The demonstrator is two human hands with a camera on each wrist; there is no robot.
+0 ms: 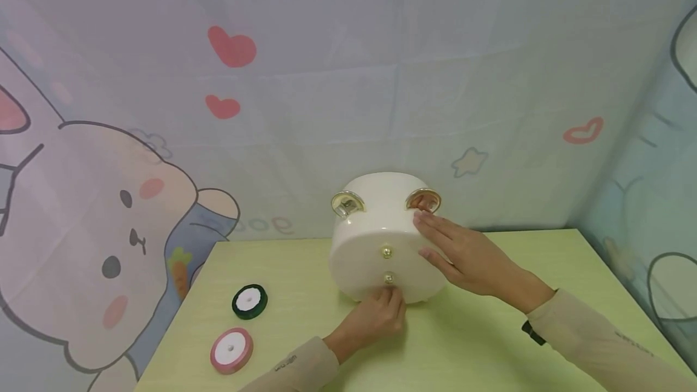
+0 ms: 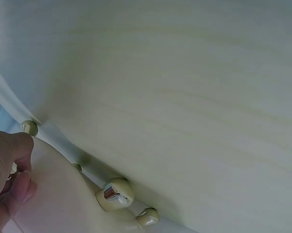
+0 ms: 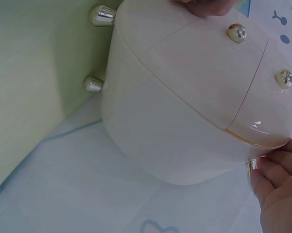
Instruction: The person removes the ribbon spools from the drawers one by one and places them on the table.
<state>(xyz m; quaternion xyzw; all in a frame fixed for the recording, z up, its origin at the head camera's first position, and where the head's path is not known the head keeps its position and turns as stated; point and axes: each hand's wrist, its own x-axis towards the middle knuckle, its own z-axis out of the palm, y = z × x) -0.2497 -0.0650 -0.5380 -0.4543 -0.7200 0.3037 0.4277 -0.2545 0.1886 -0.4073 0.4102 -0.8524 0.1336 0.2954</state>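
Note:
A glossy white rounded drawer box (image 1: 360,265) stands at the middle of the table, with two gold ring-shaped ears on top. Two gold knobs show on its front, an upper knob (image 1: 386,251) and a middle knob (image 1: 389,277). Low on the front, my left hand (image 1: 376,317) pinches a small gold knob, mostly hidden behind the fingers (image 2: 20,187). My right hand (image 1: 474,256) rests against the box's upper right side, fingers extended, fingertips beside the right ear (image 1: 423,199). Gold feet (image 3: 93,83) stick out beneath the box in the right wrist view.
Left of the box lie a dark green ribbon roll (image 1: 250,302) and, nearer me, a pink ribbon roll (image 1: 232,351). The pale green table (image 1: 294,271) ends at a printed cloth backdrop (image 1: 327,77) close behind the box.

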